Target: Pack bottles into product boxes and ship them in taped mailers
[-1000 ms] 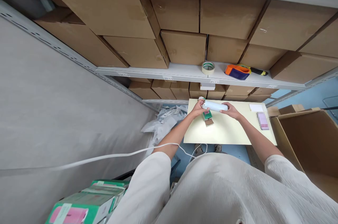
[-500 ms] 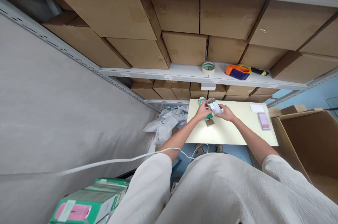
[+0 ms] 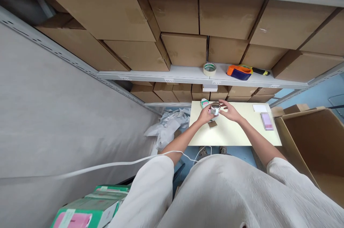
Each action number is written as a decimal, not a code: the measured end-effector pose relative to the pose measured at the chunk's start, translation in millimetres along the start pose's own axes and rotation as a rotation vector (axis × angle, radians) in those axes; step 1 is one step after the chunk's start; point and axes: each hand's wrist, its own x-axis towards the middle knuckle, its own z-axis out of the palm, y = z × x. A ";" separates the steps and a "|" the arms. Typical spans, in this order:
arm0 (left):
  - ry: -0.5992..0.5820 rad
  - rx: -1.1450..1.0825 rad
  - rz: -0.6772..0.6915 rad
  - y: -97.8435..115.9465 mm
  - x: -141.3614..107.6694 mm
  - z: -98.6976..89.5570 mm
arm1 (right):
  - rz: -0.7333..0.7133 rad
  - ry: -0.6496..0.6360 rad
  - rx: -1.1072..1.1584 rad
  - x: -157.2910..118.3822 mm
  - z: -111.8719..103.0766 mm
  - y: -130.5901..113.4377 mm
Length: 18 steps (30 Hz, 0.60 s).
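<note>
Over the pale yellow table, my left hand is closed around a small white and silver round object with a dark top. My right hand is at the object's right side, its fingers spread and curved; whether the fingertips touch it is too small to tell. A green and pink box lies behind my left hand, partly hidden. Just in front of the hands, a small brown cardboard piece lies on the table.
A tape roll, an orange and blue tape dispenser and a yellow-black cutter sit on the shelf edge. A white card and a purple item lie at the table's right, beside a large open carton.
The round object has turned more upright in my left hand. My right hand has loosened its fingers from its side and spread them. The view has shifted slightly.
</note>
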 end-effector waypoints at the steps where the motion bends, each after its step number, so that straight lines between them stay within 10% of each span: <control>1: 0.003 0.006 0.011 0.8 0.6 0.3 | -0.022 0.001 -0.021 1.1 -0.1 -5.8; 18: -0.012 0.021 0.105 12.0 9.2 -5.1 | -0.101 0.021 -0.339 11.7 -2.3 -48.3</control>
